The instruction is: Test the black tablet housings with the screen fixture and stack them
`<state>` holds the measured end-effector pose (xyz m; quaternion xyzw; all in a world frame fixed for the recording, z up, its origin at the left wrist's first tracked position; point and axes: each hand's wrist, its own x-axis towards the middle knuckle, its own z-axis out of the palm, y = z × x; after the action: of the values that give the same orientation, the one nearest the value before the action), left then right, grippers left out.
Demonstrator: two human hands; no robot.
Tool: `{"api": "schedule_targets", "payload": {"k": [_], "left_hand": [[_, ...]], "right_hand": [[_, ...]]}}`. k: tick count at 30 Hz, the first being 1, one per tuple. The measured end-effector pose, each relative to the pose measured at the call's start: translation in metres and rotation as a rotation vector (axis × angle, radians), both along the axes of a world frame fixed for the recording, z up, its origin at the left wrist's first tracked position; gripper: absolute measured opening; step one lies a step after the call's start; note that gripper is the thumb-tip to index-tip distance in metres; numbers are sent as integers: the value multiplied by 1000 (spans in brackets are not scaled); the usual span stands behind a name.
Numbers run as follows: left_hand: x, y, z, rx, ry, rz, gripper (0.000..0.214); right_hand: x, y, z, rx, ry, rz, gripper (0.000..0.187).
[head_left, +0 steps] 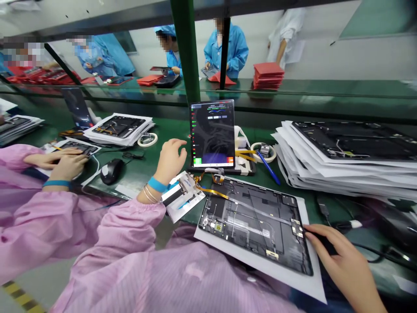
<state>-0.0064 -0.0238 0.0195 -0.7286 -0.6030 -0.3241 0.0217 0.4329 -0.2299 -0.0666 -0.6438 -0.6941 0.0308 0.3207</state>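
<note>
My left hand (171, 158) is raised in front of an upright tablet (212, 132) whose lit screen shows a test display. Its fingers are loosely apart and hold nothing. An opened tablet (250, 219), back cover off, lies on a white sheet (280, 271) before me. An orange flex cable (211, 190) runs from it to a small board (182, 191) under my left wrist. My right hand (342, 256) rests at the opened tablet's right edge. Its fingers are pinched on a dark thing that I cannot make out.
A tall stack of opened tablets on white sheets (345, 161) fills the right. A black cable (371, 254) runs off right. A co-worker's hands (61, 163) work at left beside a mouse (111, 170). Tape rolls (147, 139), a blue pen (267, 167), and people in blue behind glass.
</note>
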Motion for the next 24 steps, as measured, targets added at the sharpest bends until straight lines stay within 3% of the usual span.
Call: {"api": "schedule_targets", "payload": {"k": [8, 18, 21, 24], "left_hand": [[22, 5, -1, -21, 244, 24, 48], [39, 14, -1, -20, 312, 1, 53], [47, -5, 8, -33, 306, -31, 53], [68, -53, 33, -94, 315, -211, 51]], "right_hand": [[-1, 0, 2, 31, -10, 0, 33], [2, 0, -4, 39, -27, 4, 32], [2, 0, -5, 52, -20, 9, 31], [3, 0, -7, 64, -14, 36, 28]]}}
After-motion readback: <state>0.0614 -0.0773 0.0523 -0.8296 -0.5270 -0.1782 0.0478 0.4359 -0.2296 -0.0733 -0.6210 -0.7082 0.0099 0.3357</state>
